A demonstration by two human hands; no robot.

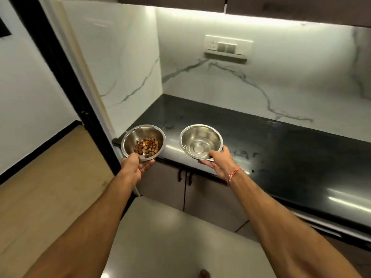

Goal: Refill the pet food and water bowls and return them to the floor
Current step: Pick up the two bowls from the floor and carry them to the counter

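Two bare forearms reach out from just below the viewpoint toward the corner of a black counter (261, 149), the right one wearing a red thread (233, 174) at the wrist. Each hand has a steel bowl by its near rim.

The left hand (133, 167) pinches the food bowl (143, 142), thumb over the rim and fingers curled beneath. That grip props the bowl from below, and it seems to hang at or just off the counter's left end; I cannot tell whether its base rests on the surface. A small heap of brown kibble (147, 147) covers the bottom, so this one looks refilled, if only modestly.

The right hand (217, 164) grips the water bowl (201, 141) the same way, thumb on top, fingers under the near edge. It sits close to the counter's front edge and looks level, which makes sense if it carries liquid. The inside shines, and I cannot say for certain that there is water in it.

The bowls are side by side but apart, one per hand, so both can be lifted together. Judging by this, filling is done or nearly so, and the carry down to the beige floor (170, 227) in front of the cabinet doors (200, 197) remains.
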